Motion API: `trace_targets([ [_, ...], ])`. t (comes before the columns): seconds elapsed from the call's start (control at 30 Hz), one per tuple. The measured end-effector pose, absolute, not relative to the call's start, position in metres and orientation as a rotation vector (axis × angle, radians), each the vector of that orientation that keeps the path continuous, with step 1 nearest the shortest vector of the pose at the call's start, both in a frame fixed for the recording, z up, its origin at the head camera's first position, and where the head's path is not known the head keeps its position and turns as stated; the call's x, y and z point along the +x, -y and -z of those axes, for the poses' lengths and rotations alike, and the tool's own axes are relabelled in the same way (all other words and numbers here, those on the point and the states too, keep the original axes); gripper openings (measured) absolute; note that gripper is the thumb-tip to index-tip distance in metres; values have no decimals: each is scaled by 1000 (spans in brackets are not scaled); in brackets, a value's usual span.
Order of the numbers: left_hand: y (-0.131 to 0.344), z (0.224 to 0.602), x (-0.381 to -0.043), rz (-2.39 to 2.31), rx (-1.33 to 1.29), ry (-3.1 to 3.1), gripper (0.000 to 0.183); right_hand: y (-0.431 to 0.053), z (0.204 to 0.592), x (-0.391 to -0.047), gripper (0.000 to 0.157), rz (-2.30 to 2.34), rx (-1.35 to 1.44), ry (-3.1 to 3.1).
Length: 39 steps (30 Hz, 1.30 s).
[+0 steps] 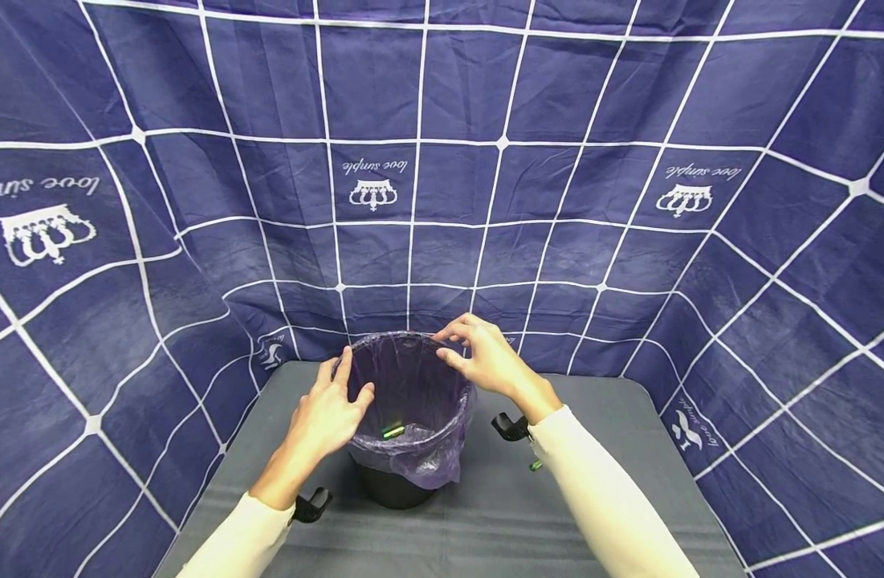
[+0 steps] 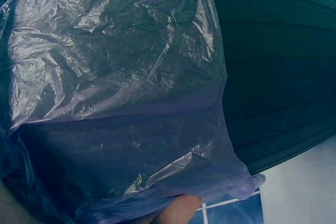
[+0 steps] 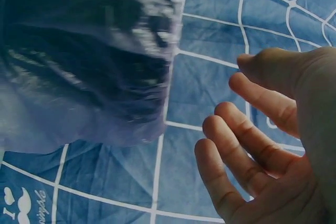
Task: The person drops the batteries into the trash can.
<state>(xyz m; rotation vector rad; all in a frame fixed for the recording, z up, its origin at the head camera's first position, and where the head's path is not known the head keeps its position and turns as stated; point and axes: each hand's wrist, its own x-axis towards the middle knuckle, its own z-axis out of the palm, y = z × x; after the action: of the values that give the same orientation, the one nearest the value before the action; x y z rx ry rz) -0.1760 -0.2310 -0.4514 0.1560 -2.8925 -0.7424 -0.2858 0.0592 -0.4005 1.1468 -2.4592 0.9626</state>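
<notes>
A black trash can stands upright on the grey surface, lined with a translucent purple trash bag folded down over its rim. At the left side of the rim is my left hand, fingers extended and thumb apart; in the left wrist view a fingertip shows at the edge of the bag. My right hand is by the far right rim with loosely bent fingers. The right wrist view shows those fingers apart from the bag, holding nothing. Inside the can lies a small green-yellow item.
Another small green item lies on the grey table, partly hidden by the right sleeve. Dark blue cloth with white grid lines surrounds the table at the back and sides. Black wrist mounts stick out from the forearms.
</notes>
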Motion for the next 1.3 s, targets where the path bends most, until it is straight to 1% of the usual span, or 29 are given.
trace_targets([
  [0.3, 230, 452, -178, 757, 153, 2886, 87, -77, 420, -282, 21, -1001, 1069, 2423],
  [0.57, 232, 452, -174, 754, 155, 2889, 87, -108, 442, -276, 21, -1025, 968, 2428],
  [0.77, 234, 453, -173, 743, 147, 2883, 87, -136, 466, -274, 23, -1023, 882, 2490],
  [1.0, 235, 453, -172, 741, 142, 2883, 87, -166, 501, -274, 21, -984, 779, 2564],
  [1.3, 232, 450, -175, 740, 151, 2892, 87, -195, 535, -270, 21, -977, 671, 2675],
])
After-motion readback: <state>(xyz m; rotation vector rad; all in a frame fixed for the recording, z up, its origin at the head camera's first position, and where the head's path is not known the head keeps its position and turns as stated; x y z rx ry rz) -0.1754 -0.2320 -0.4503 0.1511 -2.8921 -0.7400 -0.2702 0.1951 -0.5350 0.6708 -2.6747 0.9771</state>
